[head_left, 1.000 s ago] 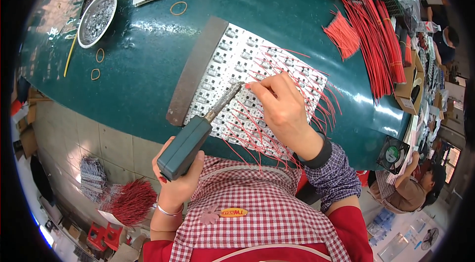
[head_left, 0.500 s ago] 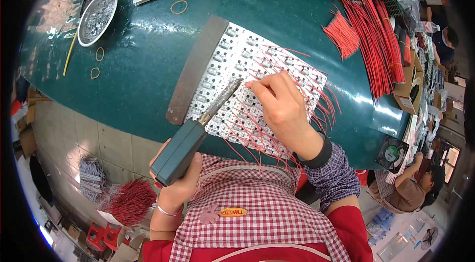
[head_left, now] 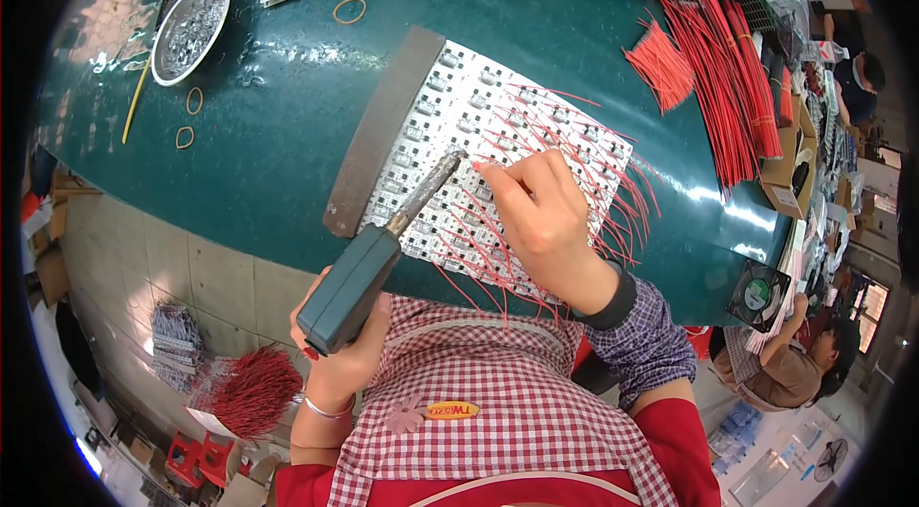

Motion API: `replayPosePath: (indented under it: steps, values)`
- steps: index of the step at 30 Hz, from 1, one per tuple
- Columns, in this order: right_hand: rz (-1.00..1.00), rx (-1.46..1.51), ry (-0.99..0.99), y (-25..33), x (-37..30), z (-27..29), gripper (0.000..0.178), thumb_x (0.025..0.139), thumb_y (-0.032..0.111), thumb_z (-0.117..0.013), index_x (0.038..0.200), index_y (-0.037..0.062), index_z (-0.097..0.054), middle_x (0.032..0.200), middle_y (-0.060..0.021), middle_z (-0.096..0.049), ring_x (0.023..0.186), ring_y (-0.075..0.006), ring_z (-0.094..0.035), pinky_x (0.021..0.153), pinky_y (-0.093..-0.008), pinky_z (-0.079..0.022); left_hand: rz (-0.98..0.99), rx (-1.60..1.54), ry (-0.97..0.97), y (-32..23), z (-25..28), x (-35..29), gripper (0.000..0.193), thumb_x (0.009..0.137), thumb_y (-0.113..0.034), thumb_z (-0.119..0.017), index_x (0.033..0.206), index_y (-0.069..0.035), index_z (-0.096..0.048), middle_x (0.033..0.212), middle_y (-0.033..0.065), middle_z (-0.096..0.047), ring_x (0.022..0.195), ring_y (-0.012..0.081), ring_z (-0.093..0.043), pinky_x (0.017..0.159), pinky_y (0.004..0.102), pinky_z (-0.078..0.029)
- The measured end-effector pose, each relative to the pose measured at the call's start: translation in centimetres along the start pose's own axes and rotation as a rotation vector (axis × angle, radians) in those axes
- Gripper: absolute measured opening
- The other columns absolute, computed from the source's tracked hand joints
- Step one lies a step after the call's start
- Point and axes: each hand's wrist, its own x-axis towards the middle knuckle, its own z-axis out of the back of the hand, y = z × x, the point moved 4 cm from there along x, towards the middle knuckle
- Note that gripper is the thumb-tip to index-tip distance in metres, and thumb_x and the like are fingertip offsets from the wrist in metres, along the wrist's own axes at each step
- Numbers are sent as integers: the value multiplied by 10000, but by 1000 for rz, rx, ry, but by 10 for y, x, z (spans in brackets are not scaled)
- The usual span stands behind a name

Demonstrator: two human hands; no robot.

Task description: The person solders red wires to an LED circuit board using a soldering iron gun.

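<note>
Soldering is what we have in hand on the green table [head_left: 287, 153]. Our left hand [head_left: 345, 354] is closed around the teal body of a soldering iron [head_left: 369, 268], held near our chest, its metal tip slanting up and right onto the white panel of small circuit boards [head_left: 469, 114] lying in the middle of the table. Our right hand [head_left: 541, 220] is pinched shut on a thin red wire [head_left: 479, 165], fingertips just beside the iron's tip, holding the wire's end against the panel.

We judge the wire light and springy, apt to flick away, so it wants pinching close to its bare end. The iron looks fairly heavy at the handle and surely hot at the tip; only the teal grip is safe to hold. The panel seems thin, stiff and brittle along its seams, and many red leads already fan off its near and right edges. A dark metal bar [head_left: 378, 129] lies along the panel's left edge, touching it. Farther right lie bundles of loose red wires [head_left: 728, 76]; at the far left stands a round metal dish [head_left: 190, 28], with rubber bands [head_left: 349, 11] scattered about.
</note>
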Motion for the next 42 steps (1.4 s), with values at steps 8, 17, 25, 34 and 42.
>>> replayPosePath:
  steps: [8,17,25,34,42]
  values:
    - [0,20,24,2,0,-2,338,698,-28,-669,1036,-15,-667,809,-69,-501,747,-229,-496,590,-335,-432,-69,29,86,-4,-3,5,206,762,75,-707,966,63,-682,940,128,-674,756,180,-648,686,270,-519]
    - [-41,62,52,3,2,-1,331,690,-49,-670,1020,-22,-665,801,-81,-491,747,-231,-516,595,-344,-443,-155,38,75,-7,-6,9,165,740,89,-691,898,49,-666,857,119,-643,680,187,-617,620,281,-492]
    - [-49,59,65,3,2,-1,302,708,-40,-666,1009,-24,-662,802,-85,-477,756,-237,-515,601,-346,-440,-108,57,101,-8,-4,9,150,742,79,-692,887,47,-665,837,115,-637,664,197,-613,606,283,-489]
    - [-38,54,43,4,1,-3,304,699,-38,-659,1003,-26,-657,805,-89,-485,755,-246,-514,607,-352,-442,-85,0,-18,-2,4,-1,217,748,54,-723,962,73,-689,890,147,-693,730,201,-668,682,286,-534]
    - [-10,50,-65,4,-1,1,314,680,-106,-687,968,20,-696,762,-65,-540,692,-233,-529,572,-349,-426,-56,-14,-32,-1,7,-6,234,751,44,-734,978,75,-688,891,130,-702,750,164,-664,701,278,-535]
